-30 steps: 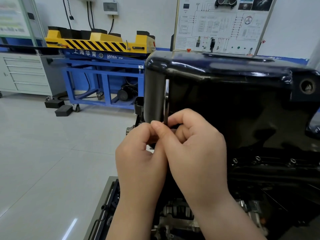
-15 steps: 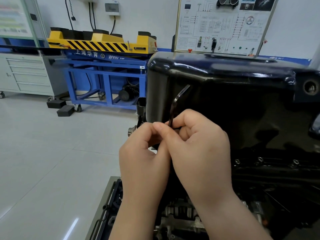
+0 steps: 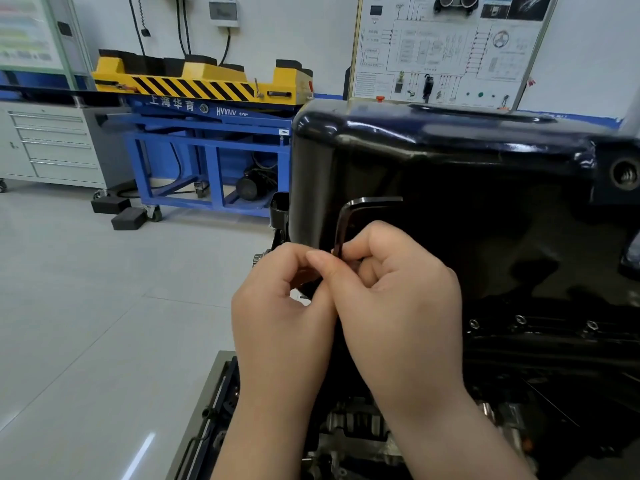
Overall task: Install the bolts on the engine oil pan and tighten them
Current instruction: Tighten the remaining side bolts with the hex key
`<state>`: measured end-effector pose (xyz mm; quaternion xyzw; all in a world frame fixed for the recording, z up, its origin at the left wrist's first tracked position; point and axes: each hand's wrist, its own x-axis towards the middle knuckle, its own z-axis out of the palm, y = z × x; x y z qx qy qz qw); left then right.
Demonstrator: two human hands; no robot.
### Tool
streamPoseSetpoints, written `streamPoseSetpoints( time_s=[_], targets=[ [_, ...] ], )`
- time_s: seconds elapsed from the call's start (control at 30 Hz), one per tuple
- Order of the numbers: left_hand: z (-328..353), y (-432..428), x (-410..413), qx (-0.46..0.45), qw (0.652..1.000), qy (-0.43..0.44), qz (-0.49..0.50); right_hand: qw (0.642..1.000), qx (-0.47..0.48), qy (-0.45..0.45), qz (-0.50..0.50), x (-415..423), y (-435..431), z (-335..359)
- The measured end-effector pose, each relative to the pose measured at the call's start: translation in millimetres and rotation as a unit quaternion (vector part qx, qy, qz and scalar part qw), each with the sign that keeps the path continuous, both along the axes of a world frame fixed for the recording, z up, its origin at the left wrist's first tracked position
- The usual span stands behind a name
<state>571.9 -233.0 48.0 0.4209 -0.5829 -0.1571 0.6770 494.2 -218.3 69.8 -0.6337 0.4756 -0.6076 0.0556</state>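
Observation:
A glossy black oil pan point(image 3: 467, 188) sits upside down on the engine, filling the right half of the view. A black L-shaped hex key point(image 3: 349, 216) stands upright against the pan's left corner, its short arm pointing right. My right hand point(image 3: 391, 303) pinches the key's shaft between thumb and fingers. My left hand point(image 3: 280, 306) is curled right beside it, fingertips at the same spot; the bolt under the key is hidden by my hands. Three bolt heads point(image 3: 519, 320) sit in the pan flange to the right.
A drain hole point(image 3: 625, 173) opens at the pan's upper right corner. Engine parts and the stand's metal frame point(image 3: 214, 410) lie below my wrists. Across the grey floor stand a blue and yellow lift cart point(image 3: 207, 109), a grey drawer cabinet point(image 3: 52, 143) and a wiring display board point(image 3: 446, 46).
The hex key's short arm has swung round from edge-on to pointing right, turned by my fingers. Both hands stay at the same spot on the pan's left corner.

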Motion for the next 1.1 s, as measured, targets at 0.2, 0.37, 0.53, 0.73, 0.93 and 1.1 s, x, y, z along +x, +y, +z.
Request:
streamPoseSetpoints(
  time_s=[0.2,0.37,0.53,0.73,0.93,1.1],
  targets=[
    [2.7,-0.9,4.4,-0.002,0.999,-0.037,-0.02,0.996,0.015,-0.009,0.083,-1.7,2.0,1.4],
    [4.1,-0.8,7.6,-0.015,0.998,-0.053,-0.023,0.997,-0.015,-0.037,0.073,-2.9,-0.2,3.1],
    [1.5,-0.9,3.1,-0.009,1.0,-0.001,-0.008,0.999,-0.025,-0.007,0.027,0.5,-1.8,0.3],
    [1.6,-1.5,7.7,-0.008,0.999,-0.045,-0.014,0.998,-0.015,-0.003,0.069,-1.9,-0.4,0.4],
    [4.5,-1.0,9.3,-0.029,0.997,-0.07,-0.032,0.998,-0.035,-0.007,0.056,-3.6,-1.6,0.3],
    [2.4,-0.6,5.7,-0.021,0.999,-0.037,-0.018,0.997,-0.022,-0.016,0.067,-0.3,-0.8,-0.5]
  ],
)
